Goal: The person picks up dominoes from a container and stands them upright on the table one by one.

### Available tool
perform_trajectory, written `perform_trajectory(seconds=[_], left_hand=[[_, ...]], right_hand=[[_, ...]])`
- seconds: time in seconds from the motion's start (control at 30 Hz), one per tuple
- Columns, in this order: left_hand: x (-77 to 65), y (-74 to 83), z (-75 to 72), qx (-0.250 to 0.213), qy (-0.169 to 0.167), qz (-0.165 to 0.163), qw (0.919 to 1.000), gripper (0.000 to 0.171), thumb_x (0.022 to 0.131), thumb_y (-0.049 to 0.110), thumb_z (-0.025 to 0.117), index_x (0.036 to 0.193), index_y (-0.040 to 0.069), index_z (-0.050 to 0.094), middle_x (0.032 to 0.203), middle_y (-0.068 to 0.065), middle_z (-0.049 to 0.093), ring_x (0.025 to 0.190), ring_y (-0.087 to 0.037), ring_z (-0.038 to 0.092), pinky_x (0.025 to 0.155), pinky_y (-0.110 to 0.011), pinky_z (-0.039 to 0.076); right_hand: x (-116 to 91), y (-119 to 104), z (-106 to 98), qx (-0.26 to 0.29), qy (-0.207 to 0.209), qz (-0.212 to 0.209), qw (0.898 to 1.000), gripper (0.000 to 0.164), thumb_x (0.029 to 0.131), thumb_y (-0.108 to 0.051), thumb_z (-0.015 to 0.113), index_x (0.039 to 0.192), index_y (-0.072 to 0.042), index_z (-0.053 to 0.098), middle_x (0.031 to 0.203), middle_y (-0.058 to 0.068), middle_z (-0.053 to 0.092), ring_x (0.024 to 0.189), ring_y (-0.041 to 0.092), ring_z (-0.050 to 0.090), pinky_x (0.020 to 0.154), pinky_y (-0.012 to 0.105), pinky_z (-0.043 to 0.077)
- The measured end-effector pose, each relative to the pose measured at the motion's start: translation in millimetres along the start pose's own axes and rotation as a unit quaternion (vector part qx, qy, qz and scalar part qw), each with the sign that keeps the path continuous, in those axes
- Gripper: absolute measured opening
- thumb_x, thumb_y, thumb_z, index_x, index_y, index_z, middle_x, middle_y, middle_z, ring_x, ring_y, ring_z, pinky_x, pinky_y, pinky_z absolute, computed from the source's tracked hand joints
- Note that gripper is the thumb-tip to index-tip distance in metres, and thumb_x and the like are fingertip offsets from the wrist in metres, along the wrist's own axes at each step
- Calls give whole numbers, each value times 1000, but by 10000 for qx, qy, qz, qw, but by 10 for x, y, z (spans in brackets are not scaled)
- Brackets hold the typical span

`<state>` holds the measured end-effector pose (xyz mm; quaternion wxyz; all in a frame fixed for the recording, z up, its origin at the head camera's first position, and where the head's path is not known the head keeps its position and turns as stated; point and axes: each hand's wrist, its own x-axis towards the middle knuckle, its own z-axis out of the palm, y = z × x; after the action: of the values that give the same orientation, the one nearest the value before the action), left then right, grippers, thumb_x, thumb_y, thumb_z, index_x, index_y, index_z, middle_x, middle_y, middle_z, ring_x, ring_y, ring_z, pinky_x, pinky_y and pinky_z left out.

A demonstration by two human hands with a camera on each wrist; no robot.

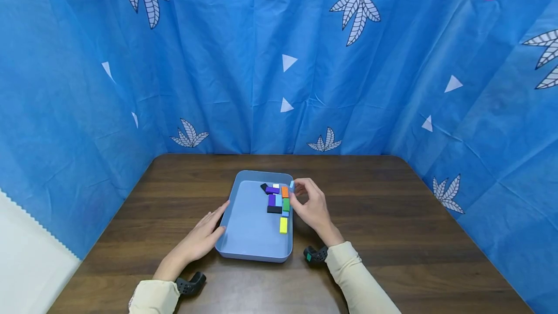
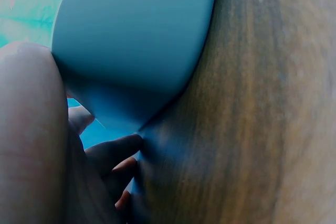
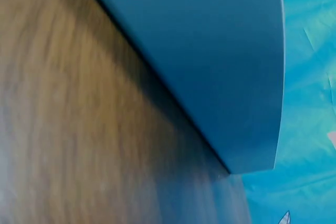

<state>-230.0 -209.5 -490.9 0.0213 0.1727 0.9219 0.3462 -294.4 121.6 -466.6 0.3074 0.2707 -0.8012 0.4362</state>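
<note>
A blue rectangular tray (image 1: 250, 236) lies on the table, with several small coloured blocks grouped along its right side. Among them are a yellow block (image 1: 283, 225), a green block (image 1: 286, 204), an orange block (image 1: 285, 192) and a black block (image 1: 274, 210). Above the tray's right rim, my right hand (image 1: 311, 206) pinches a light blue block (image 1: 291, 185) between thumb and fingertips. My left hand (image 1: 201, 236) rests against the tray's left wall, fingers extended and thumb near the rim. The left wrist view shows its fingers (image 2: 113, 150) beside the tray's outer wall.
The dark wooden table (image 1: 392, 217) extends around the tray on all sides. A blue patterned curtain (image 1: 235, 62) hangs behind and along both sides. Black wrist cameras sit below each hand. The right wrist view shows mainly the tray's outer wall (image 3: 220, 66).
</note>
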Motion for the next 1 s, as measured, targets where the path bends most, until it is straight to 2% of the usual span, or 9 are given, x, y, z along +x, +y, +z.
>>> perform_trajectory(seconds=[0.17, 0.4, 0.63, 0.83, 1.0], left_hand=[[-5, 2, 1, -18, 27, 31, 10000, 68, 107, 18, 48, 167, 18, 16, 170, -13, 23, 157, -38, 22, 127, -62, 13], [1, 6, 6, -51, 29, 14, 10000, 68, 108, 18, 47, 168, 19, 16, 170, -13, 23, 157, -38, 20, 127, -62, 12], [15, 1, 16, -18, 7, -6, 10000, 68, 108, 19, 47, 168, 21, 14, 171, -12, 22, 158, -38, 19, 127, -62, 12], [17, -2, 18, -39, 0, 14, 10000, 68, 108, 18, 47, 168, 19, 14, 171, -13, 21, 158, -38, 20, 127, -62, 12], [10, -6, 21, -23, 21, 37, 10000, 68, 108, 18, 47, 168, 18, 15, 171, -14, 22, 157, -37, 21, 127, -62, 12]], right_hand=[[-20, 87, -25, -167, 535, -206, 9982, 35, 85, 1, 77, 117, -7, 65, 105, 6, 66, 84, 16, 65, 75, 30, 62], [-53, 188, -47, -207, 964, -337, 9946, 33, 87, -1, 75, 118, -5, 65, 104, 7, 66, 84, 18, 64, 75, 27, 60], [-52, 260, -91, -236, 1109, -319, 9930, 34, 87, -2, 73, 119, -4, 65, 103, 8, 67, 85, 21, 65, 71, 36, 62], [-80, 325, -134, -351, 1146, -106, 9927, 33, 87, -4, 74, 119, -4, 66, 102, 8, 68, 88, 21, 66, 74, 29, 60], [-103, 402, -169, -197, 1242, 67, 9920, 30, 87, -2, 74, 117, -3, 67, 101, 9, 69, 87, 23, 67, 73, 30, 60]])
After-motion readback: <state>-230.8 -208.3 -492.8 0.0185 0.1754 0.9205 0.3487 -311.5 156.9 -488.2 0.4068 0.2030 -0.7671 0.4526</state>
